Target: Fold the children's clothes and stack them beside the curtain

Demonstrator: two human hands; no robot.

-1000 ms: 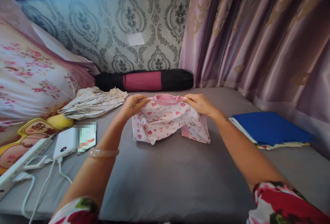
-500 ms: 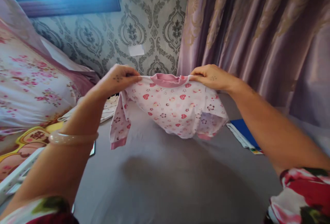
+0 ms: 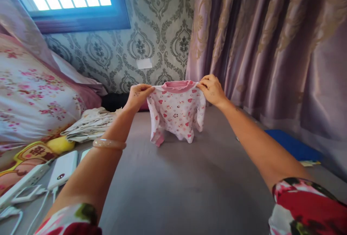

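Note:
A small white long-sleeved baby shirt point(image 3: 176, 114) with a pink collar and a print of hearts and flowers hangs stretched between my hands. My left hand point(image 3: 139, 94) pinches its left shoulder, and my right hand point(image 3: 213, 88) pinches the right shoulder beside the collar. Both sleeves droop at the sides, the left one ending in a pink cuff. The hem hangs close to the grey sheet point(image 3: 173, 188); whether it touches cannot be made out.
Rumpled pale clothes point(image 3: 90, 123) lie left, beside a floral bundle point(image 3: 35, 94). Nearer are a yellow cushion point(image 3: 35, 152), a white power bank point(image 3: 63, 170) and a power strip point(image 3: 27, 182) with cables. A blue folded item point(image 3: 294, 144) lies right. Purple curtains point(image 3: 257, 36) hang behind.
My arms have stretched farther forward and the shirt is now farther away and hangs straighter. Its sleeves have swung inward. The view has tilted up slightly.

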